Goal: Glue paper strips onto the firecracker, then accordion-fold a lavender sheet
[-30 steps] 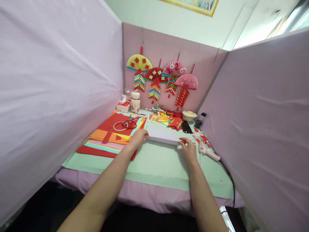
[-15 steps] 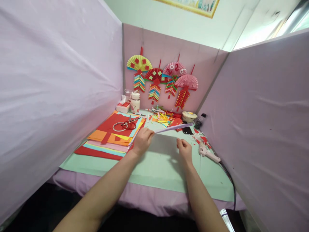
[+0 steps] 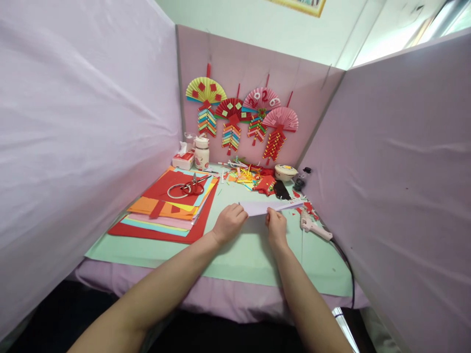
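A pale lilac strip of folded paper [image 3: 256, 208] is held between my two hands over the middle of the table. My left hand [image 3: 231, 223] is closed on its left end, knuckles up. On its near edge, right of the middle, my right hand [image 3: 276, 225] pinches the paper. The strip's right part narrows and reaches past my right hand toward the red scraps. Whether it has several pleats inside cannot be made out.
Left lies a stack of coloured paper [image 3: 158, 185] with red-handled scissors [image 3: 192, 187] on it. A glue gun [image 3: 314, 228] with its cord rests right. Paper scraps [image 3: 247, 175], a bottle [image 3: 201, 154], tissue box [image 3: 183, 160] and round container [image 3: 285, 171] stand behind. Paper fans [image 3: 262, 103] hang on the partition.
My right hand, apart from the paper before, now grips its near edge. The strip has come lower and turned, showing a broader face. My left hand has shifted slightly right and down.
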`<state>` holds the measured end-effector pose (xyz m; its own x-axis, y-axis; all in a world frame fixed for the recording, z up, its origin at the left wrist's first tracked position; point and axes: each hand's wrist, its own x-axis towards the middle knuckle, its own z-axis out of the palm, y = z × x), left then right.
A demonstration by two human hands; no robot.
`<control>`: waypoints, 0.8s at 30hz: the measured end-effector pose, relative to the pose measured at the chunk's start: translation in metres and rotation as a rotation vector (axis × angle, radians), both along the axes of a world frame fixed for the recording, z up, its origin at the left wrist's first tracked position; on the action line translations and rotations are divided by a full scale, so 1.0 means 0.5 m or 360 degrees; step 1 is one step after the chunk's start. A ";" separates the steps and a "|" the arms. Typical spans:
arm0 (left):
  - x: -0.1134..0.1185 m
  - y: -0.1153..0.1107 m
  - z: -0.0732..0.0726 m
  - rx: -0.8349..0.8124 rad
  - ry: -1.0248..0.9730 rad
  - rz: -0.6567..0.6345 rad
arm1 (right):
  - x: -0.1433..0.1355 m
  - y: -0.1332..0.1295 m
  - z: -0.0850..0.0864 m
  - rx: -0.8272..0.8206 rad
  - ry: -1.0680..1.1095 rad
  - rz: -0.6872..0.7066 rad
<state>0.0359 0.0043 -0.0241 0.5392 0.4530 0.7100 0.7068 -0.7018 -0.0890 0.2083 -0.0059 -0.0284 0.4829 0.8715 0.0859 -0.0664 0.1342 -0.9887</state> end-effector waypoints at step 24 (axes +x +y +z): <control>0.029 -0.045 0.005 -0.0479 0.0072 -0.0082 | 0.006 -0.026 -0.013 0.0209 -0.2521 0.0325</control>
<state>0.0501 -0.0184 -0.0214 0.5947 0.6105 0.5231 0.6697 -0.7362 0.0977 0.2111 -0.0188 -0.0351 -0.2797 0.8539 0.4389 0.9395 0.3376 -0.0581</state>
